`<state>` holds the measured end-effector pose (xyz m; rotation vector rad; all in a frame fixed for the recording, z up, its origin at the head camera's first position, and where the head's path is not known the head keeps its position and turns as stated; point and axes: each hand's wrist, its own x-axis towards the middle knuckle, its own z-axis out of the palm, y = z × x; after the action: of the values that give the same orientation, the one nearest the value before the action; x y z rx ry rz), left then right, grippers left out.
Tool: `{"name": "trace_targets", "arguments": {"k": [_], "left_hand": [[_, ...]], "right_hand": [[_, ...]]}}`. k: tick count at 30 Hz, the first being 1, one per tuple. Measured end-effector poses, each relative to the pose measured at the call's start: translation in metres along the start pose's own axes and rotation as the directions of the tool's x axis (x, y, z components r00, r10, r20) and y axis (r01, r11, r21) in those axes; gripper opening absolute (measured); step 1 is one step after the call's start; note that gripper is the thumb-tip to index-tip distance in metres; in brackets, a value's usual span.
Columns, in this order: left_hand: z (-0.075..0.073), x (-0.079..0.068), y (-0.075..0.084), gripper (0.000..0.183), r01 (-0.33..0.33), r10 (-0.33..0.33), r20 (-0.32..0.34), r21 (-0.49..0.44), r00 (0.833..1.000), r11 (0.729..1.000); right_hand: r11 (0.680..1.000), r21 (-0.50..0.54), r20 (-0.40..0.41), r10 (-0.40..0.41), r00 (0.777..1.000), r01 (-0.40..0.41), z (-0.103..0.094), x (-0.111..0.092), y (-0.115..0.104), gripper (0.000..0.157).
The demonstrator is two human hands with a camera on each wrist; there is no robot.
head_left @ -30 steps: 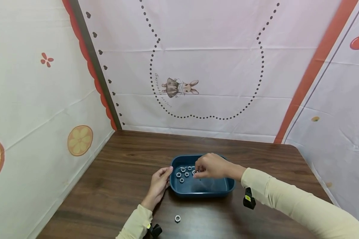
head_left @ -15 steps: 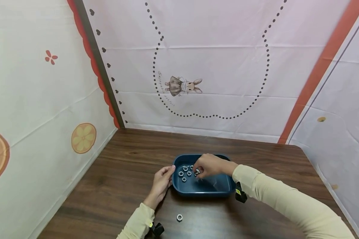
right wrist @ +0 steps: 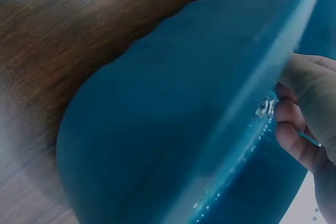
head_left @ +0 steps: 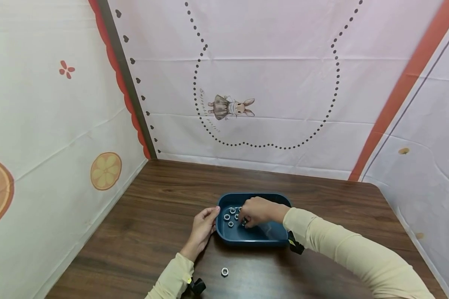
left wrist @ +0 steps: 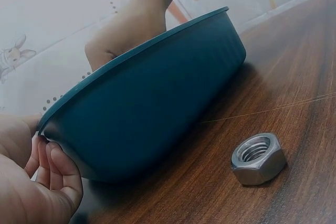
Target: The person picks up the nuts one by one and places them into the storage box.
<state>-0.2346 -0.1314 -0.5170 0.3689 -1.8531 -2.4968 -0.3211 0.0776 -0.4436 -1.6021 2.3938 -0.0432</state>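
Observation:
A dark blue rectangular tray [head_left: 252, 241] stands on the table with several metal hex nuts [head_left: 227, 217] lying in its left part. At its left end my left hand [head_left: 202, 226] grips the rim, thumb on top and fingers curled underneath, as the left wrist view also shows. My right hand [head_left: 261, 211] reaches down inside the tray and pinches a hex nut [head_left: 244, 222] between thumb and fingers, low over the floor. In the left wrist view the tray wall hides the fingertips of that hand. The right wrist view shows silvery threads [right wrist: 266, 107] at its fingers.
One loose hex nut [head_left: 225, 272] lies on the brown wooden table [head_left: 142, 232] in front of the tray. Printed cloth [head_left: 269, 91] hangs behind the table and along both sides. Each wrist carries a small black camera [head_left: 198, 286].
My right hand has closed on a nut and shifted with it left and nearer inside the tray. My left hand keeps its hold on the rim. The head view has turned slightly.

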Motion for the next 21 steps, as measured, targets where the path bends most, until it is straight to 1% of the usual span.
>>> {"name": "trace_targets", "arguments": {"k": [4, 7, 10, 12, 15, 18, 21], "left_hand": [[0.001, 0.0, -0.001, 0.042, 0.002, -0.002, 0.007, 0.001, 1.0, 1.0], [0.001, 0.0, -0.001, 0.042, 0.006, -0.006, 0.01, 0.0, 1.0, 1.0], [0.001, 0.001, 0.0, 0.042, 0.005, -0.005, 0.005, -0.004, 1.0, 1.0], [0.001, 0.001, 0.001, 0.043, -0.002, 0.002, 0.004, -0.001, 1.0, 1.0], [0.001, 0.002, 0.002, 0.042, -0.003, 0.003, 0.001, -0.002, 1.0, 1.0], [0.001, 0.002, 0.001, 0.043, 0.002, -0.002, 0.004, 0.002, 1.0, 1.0], [0.001, 0.002, 0.001, 0.046, 0.003, -0.003, 0.003, 0.003, 1.0, 1.0]], "right_hand": [[0.999, -0.054, 0.006, 0.004, 1.0, -0.004, 0.003, -0.001, -0.002, 0.02], [0.998, -0.057, -0.012, 0.02, 1.0, -0.02, 0.002, -0.004, -0.003, 0.021], [0.999, -0.036, -0.061, 0.032, 0.998, -0.034, -0.003, -0.009, -0.006, 0.021], [0.999, -0.026, -0.124, 0.025, 0.992, -0.029, -0.007, -0.014, -0.011, 0.021], [1.0, -0.01, -0.238, 0.02, 0.971, -0.023, -0.011, -0.024, -0.023, 0.018], [1.0, 0.015, -0.352, 0.027, 0.936, -0.023, -0.011, -0.035, -0.043, 0.014], [0.998, 0.052, -0.437, 0.053, 0.898, -0.033, -0.007, -0.046, -0.066, 0.012]]}}
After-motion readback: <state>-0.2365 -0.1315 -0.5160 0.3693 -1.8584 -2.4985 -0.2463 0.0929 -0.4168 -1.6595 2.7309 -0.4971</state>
